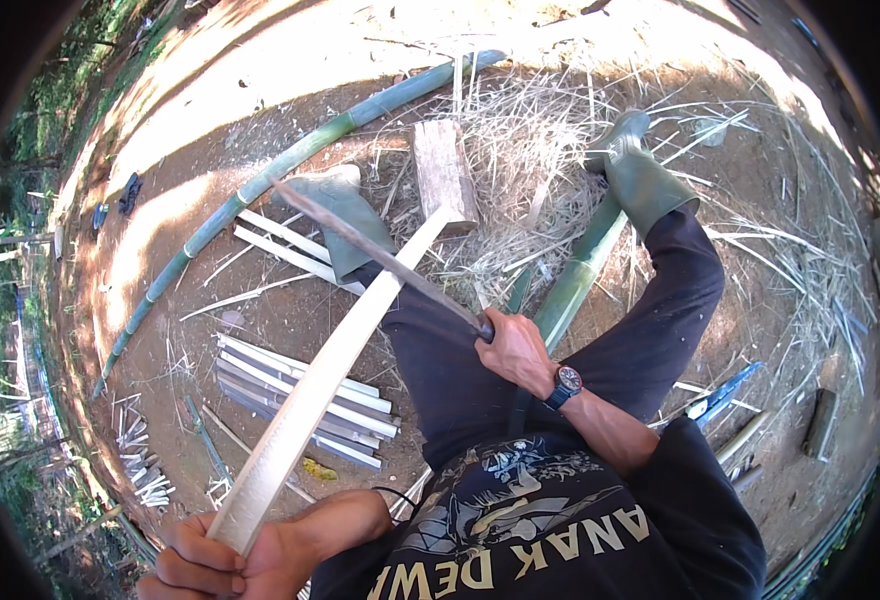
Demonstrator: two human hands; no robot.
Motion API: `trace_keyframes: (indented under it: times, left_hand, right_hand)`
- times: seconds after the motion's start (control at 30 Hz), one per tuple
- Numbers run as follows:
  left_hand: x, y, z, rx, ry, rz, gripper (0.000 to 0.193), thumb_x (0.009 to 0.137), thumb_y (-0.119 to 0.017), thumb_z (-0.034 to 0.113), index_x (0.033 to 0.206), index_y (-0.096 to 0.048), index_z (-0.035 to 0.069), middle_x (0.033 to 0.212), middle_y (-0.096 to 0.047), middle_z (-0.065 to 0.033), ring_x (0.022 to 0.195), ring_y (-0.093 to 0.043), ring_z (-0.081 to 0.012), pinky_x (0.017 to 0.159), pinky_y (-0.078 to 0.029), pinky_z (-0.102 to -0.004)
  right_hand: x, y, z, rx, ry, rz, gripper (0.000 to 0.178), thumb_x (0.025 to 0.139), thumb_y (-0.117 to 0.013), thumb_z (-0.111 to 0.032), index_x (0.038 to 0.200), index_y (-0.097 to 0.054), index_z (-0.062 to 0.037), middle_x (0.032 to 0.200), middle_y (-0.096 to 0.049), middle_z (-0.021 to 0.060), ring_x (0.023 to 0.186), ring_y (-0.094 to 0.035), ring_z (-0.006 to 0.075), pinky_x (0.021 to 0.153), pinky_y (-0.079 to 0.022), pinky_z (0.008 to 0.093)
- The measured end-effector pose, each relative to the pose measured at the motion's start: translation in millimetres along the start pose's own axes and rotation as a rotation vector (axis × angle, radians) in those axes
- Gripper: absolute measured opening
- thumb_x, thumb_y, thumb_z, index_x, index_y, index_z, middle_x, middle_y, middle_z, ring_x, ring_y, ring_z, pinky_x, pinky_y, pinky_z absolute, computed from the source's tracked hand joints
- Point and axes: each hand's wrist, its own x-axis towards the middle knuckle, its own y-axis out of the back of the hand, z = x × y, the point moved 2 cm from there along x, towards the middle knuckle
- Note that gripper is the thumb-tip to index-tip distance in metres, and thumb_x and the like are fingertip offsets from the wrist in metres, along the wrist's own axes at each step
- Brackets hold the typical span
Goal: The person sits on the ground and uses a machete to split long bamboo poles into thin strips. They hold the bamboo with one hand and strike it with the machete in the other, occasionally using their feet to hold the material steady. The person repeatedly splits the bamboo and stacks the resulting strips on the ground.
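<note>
My left hand [245, 555] is closed around the near end of a long pale split-bamboo strip [325, 375]. The strip slants away to the right, and its far tip overlaps the near end of a squared wooden block [442, 165]; I cannot tell if they touch. In my right hand [520, 352], with a watch on the wrist, is the dark handle of a long knife [350, 232]. Its blade points far left and crosses over the strip's upper part. Whether the edge touches the strip is unclear.
A long green bamboo pole [305, 150] curves along the far left. Stacked bamboo strips [305, 395] lie left of my legs. Shavings [520, 150] cover the ground between my boots, and a thick green bamboo piece [575, 275] lies by my right leg. More offcuts [140, 460] sit far left.
</note>
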Motion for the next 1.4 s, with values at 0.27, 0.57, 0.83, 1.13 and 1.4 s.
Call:
trace_keyframes:
  times: [0.27,0.57,0.83,1.13,1.4]
  left_hand:
    - [-5.2,-9.5,-2.1,-0.316,0.035,-0.143,0.038,0.102,-0.029,0.037,0.073,-0.039,0.014,0.058,-0.024,0.0059,0.037,-0.015,-0.0049,0.035,-0.017,-0.0216]
    - [-12.2,-7.9,-8.3,-0.134,0.029,-0.114,0.035,0.103,-0.027,0.031,0.073,-0.035,0.015,0.059,-0.021,0.0060,0.040,-0.018,-0.0038,0.037,-0.020,-0.0215]
    - [-11.8,-10.2,-15.9,-0.224,0.089,-0.146,0.022,0.097,-0.031,0.019,0.076,-0.034,0.021,0.061,-0.026,0.0064,0.043,-0.023,-0.0064,0.039,-0.024,-0.0240]
    - [-4.4,-3.8,-7.7,0.068,0.252,-0.123,0.022,0.095,-0.032,0.020,0.073,-0.034,0.024,0.058,-0.025,0.0064,0.041,-0.023,-0.0080,0.037,-0.025,-0.0251]
    - [-9.5,0.2,-0.3,0.290,0.336,0.021,0.022,0.081,-0.047,0.011,0.073,-0.033,0.026,0.060,-0.024,0.0067,0.047,-0.024,-0.0088,0.037,-0.027,-0.0257]
  right_hand:
    - [22.2,-6.9,42.8,-0.034,-0.151,-0.008,0.025,0.072,-0.058,-0.013,0.090,-0.065,0.0024,0.073,-0.062,0.0287,0.074,-0.062,0.0454,0.073,-0.049,0.0502]
    - [51.7,-10.6,51.1,-0.050,-0.194,0.027,0.024,0.073,-0.056,-0.013,0.089,-0.063,0.0032,0.073,-0.063,0.0278,0.075,-0.062,0.0450,0.073,-0.049,0.0509]
    - [89.8,-29.4,86.6,-0.137,-0.199,0.060,0.023,0.074,-0.056,-0.014,0.089,-0.064,0.0020,0.077,-0.063,0.0288,0.081,-0.062,0.0461,0.074,-0.048,0.0512]
    - [115.5,-29.7,76.7,-0.140,-0.208,0.022,0.024,0.073,-0.056,-0.014,0.085,-0.064,0.0050,0.079,-0.063,0.0312,0.080,-0.062,0.0469,0.075,-0.048,0.0509]
    - [118.2,-24.9,53.8,-0.205,-0.142,0.024,0.027,0.073,-0.057,-0.016,0.084,-0.064,0.0078,0.082,-0.062,0.0340,0.084,-0.061,0.0485,0.076,-0.049,0.0498]
